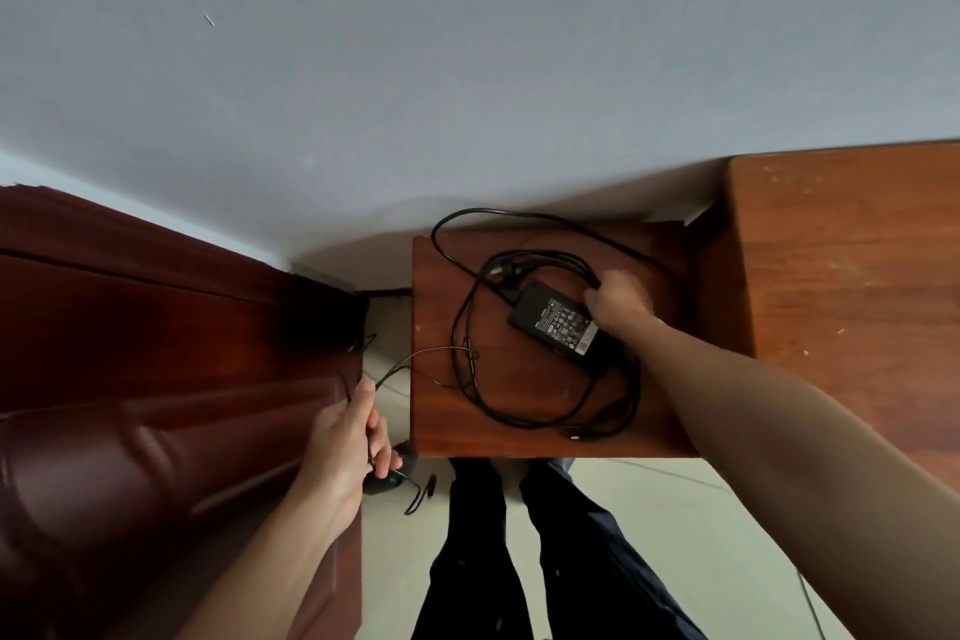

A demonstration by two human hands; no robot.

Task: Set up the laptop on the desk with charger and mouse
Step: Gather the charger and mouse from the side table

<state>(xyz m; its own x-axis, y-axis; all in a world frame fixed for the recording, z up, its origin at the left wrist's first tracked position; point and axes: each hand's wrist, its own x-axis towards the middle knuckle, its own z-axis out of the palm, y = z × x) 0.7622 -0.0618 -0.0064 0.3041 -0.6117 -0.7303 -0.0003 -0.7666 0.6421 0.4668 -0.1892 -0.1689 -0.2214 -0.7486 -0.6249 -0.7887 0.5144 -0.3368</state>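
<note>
A black charger brick point(556, 320) with a white label lies on a low wooden stand point(441, 405) amid loops of black charger cable point(519, 418). My right hand point(618, 304) grips the brick's right end together with a bundle of the cable. My left hand point(353, 437) is off the stand's left side and pinches a thin cord point(415, 356) that runs from the cable loops down past my fingers. A dark mouse point(384, 483) hangs just below that hand, mostly hidden by it. No laptop is in view.
A taller wooden desk point(852, 276) stands to the right of the stand. A dark wooden door or cabinet point(156, 353) fills the left. A grey wall lies behind. My legs in dark trousers point(519, 561) stand on the pale floor before the stand.
</note>
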